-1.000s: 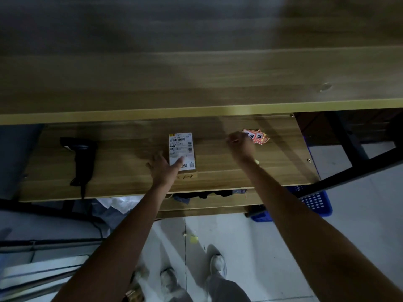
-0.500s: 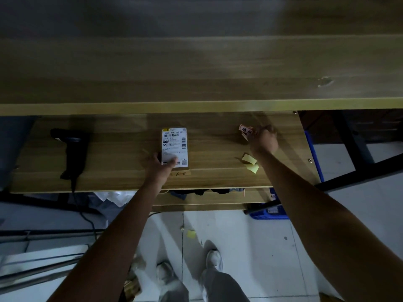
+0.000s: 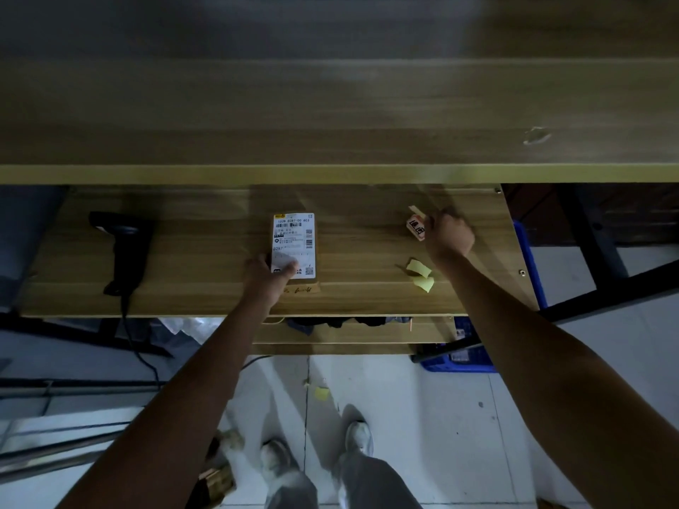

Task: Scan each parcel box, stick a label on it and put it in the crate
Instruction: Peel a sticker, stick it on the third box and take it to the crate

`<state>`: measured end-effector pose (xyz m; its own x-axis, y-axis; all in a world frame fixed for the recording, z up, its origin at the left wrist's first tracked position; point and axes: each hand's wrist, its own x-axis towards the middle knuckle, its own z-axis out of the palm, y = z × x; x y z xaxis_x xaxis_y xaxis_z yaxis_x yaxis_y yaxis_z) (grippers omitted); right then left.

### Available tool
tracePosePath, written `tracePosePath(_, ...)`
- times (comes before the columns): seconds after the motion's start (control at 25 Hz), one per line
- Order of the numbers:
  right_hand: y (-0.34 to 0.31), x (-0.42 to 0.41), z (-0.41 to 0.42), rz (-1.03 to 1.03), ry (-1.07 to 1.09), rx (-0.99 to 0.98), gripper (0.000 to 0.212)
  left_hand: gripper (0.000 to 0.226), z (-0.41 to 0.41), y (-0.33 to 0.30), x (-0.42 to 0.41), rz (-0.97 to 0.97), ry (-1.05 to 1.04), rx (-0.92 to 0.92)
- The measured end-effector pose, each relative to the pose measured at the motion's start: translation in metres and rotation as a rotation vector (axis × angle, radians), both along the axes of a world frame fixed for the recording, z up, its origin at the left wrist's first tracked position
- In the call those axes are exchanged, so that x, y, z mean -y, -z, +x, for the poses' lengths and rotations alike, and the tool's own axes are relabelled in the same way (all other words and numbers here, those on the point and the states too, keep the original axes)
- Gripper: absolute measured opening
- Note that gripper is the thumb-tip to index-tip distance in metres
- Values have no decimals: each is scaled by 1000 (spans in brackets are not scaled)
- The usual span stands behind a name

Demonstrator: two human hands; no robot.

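Your left hand [image 3: 267,277] rests on the near end of the parcel box [image 3: 294,246], which lies flat on the wooden shelf [image 3: 205,259]. Your right hand [image 3: 449,236] pinches an orange label [image 3: 416,228] well to the right of the box. Yellow paper scraps [image 3: 421,274] lie just beside that wrist. The black scanner [image 3: 123,247] lies far left, and a blue crate [image 3: 459,361] sits on the floor below.

My bare forearms, grey trousers and pale shoes, seen from above.

Both my arms are uncovered, no sleeves in view; my left hand [image 3: 266,275] and right hand [image 3: 449,236] wear no gloves, rings or watch.
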<state>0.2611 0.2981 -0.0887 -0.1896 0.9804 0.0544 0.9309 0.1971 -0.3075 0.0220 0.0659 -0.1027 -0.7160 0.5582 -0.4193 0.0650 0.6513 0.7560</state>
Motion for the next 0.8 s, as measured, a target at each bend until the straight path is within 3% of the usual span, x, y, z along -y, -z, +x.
tracePosePath(0.16, -7, -1, 14, 230, -116, -117, 25, 56, 1, -13, -4, -70, 54, -86)
tracePosePath(0.24, -13, -1, 21, 241, -145, -234, 22, 58, 10, -30, -5, -81, 33, -319)
tracePosePath(0.32, -18, 9, 24, 239, -192, -350, 17, 47, 32, -55, -7, 60, 1, -499)
tracePosePath(0.36, -21, 20, 24, 240, -221, -410, 15, 36, 48, -70, -10, 147, 10, -443)
tracePosePath(0.44, -24, 51, 18, 201, -273, -559, 14, 20, 79, -88, -19, 245, 75, -143)
tracePosePath(0.6, -28, 124, -1, 108, -337, -785, 14, 23, 114, -91, -32, 268, 58, 460)
tracePosePath(0.68, -27, 148, -3, 127, -372, -784, 14, 17, 119, -82, -31, 327, -14, 571)
tracePosePath(0.8, -29, 158, -1, 35, -373, -852, 14, 12, 119, -78, -28, 382, -41, 464)
